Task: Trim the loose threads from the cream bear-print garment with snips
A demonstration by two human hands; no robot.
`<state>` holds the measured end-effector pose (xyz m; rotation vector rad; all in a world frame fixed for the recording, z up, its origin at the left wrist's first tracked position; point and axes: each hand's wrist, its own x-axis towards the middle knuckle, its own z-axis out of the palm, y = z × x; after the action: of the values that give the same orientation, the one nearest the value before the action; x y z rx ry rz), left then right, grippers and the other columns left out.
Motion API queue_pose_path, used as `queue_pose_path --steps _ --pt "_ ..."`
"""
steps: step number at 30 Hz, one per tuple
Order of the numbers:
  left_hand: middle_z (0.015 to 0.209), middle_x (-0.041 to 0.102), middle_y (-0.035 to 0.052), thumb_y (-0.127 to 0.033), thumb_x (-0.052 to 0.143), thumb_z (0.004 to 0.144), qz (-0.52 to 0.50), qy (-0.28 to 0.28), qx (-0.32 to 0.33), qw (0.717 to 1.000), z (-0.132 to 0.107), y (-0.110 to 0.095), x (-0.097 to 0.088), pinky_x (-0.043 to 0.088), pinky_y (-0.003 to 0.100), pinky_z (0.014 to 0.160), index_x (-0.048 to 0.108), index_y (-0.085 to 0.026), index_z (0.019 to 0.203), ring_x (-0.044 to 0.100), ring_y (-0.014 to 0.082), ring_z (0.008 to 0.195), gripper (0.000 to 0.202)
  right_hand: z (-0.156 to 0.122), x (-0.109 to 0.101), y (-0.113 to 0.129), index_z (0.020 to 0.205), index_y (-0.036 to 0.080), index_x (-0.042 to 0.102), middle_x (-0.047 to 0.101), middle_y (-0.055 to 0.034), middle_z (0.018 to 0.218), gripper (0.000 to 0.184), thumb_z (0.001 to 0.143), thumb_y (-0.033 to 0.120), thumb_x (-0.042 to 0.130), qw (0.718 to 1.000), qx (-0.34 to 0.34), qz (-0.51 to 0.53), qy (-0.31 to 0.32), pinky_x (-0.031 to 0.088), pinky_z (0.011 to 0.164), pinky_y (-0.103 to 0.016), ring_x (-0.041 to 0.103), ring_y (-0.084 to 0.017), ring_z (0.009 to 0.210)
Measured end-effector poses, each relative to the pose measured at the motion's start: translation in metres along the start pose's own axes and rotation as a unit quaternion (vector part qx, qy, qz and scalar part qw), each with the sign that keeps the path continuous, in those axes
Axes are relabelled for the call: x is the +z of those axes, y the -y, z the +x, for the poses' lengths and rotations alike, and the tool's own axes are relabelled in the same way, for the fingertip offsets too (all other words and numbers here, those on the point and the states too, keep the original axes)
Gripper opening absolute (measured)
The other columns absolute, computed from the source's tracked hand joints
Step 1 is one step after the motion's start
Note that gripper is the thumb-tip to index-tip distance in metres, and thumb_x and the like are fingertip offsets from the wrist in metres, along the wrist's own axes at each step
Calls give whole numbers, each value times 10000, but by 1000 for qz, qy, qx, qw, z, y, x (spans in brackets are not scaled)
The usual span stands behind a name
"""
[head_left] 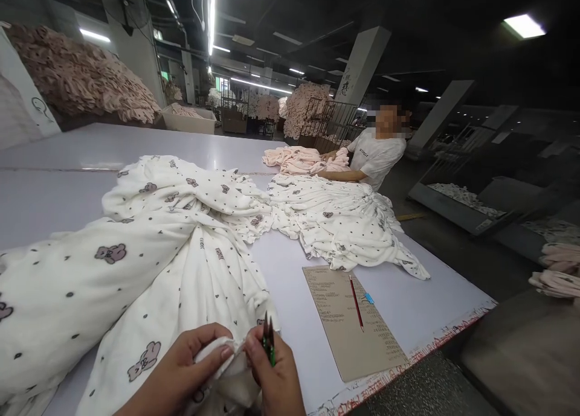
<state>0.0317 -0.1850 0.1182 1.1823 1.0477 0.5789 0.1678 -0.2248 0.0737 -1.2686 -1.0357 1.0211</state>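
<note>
A white plush fabric [176, 271] printed with small bears and dots spreads over the table's left side and hangs toward me. My left hand [194, 361] pinches an edge of it between thumb and fingers. Close beside it, my right hand [276, 368] has thumb and forefinger at the same edge. In that right hand sits a pair of small green-handled thread snips [269, 340], blades pointing up and away from the cloth edge. Whether the right fingertips also grip the fabric is hard to see.
Another heap of bear-print fabric [344, 217] lies further right. A cardboard sheet [335, 325] with writing holds a red pencil [356, 304] and a blue clip [369, 298]. Across the table [435, 295], a person in a white shirt [378, 156] handles pink fabric [303, 160]. Fabric piles [86, 78] stand behind.
</note>
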Motion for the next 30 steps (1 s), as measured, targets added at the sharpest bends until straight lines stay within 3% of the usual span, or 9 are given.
queue_pose_path --steps 4,7,11,14,19,21,25,27,30 --pt "603 563 -56 -507 681 705 -64 -20 -16 998 -1 -3 1 408 152 551 641 -159 758 474 92 578 354 -6 -6 -7 773 194 512 356 57 594 433 802 625 498 998 26 57 17 252 482 -225 290 -103 511" --pt "643 642 -36 -509 721 654 -145 -21 -51 988 -1 -9 2 472 215 679 642 -164 784 582 156 691 377 -13 -8 -16 763 199 555 447 25 597 472 804 653 435 999 -16 -41 11 278 505 -245 377 -131 531" --pt "652 674 -30 -468 730 670 -178 -18 -62 982 0 -10 3 486 240 701 646 -164 810 591 152 648 345 -16 -9 -21 788 211 609 576 -7 585 376 830 553 459 974 -54 -220 5 295 498 -254 497 -164 520" --pt "677 663 -27 -472 709 702 -176 1 -60 983 1 -4 3 481 243 713 630 -164 817 597 156 696 339 -15 -6 -18 825 222 611 602 -14 575 350 857 526 441 954 -75 -290 -19 304 490 -261 537 -185 502" --pt "739 648 -10 -528 654 733 -84 3 -16 996 1 6 -1 448 220 714 613 -160 806 558 159 773 378 -16 -1 -13 783 246 617 634 -19 570 319 885 488 436 925 -110 -361 -42 298 507 -277 585 -213 513" --pt "745 633 -10 -547 634 736 -46 -12 -13 999 0 8 0 444 214 692 611 -162 815 539 152 751 394 -16 -1 -13 759 246 619 624 -12 552 344 883 506 431 932 -95 -347 -39 287 486 -268 561 -195 483" --pt "652 544 -50 -520 611 745 33 7 4 999 -3 11 2 363 182 496 583 -192 819 461 104 566 338 -15 -9 -11 709 219 605 523 12 500 417 883 533 394 971 -55 -231 8 266 443 -235 465 -143 453" --pt "657 547 -49 -427 587 768 76 -6 65 995 -4 13 2 392 192 551 566 -207 772 494 122 607 221 -15 -15 -10 683 204 568 419 41 457 430 876 549 398 988 -29 -151 32 245 422 -221 388 -117 424" --pt "706 572 -47 -268 524 784 158 -70 185 967 -6 18 -1 409 190 645 549 -230 744 539 134 689 60 -18 -23 -10 680 192 538 324 75 420 448 855 588 424 997 21 -54 53 216 401 -206 289 -87 387"
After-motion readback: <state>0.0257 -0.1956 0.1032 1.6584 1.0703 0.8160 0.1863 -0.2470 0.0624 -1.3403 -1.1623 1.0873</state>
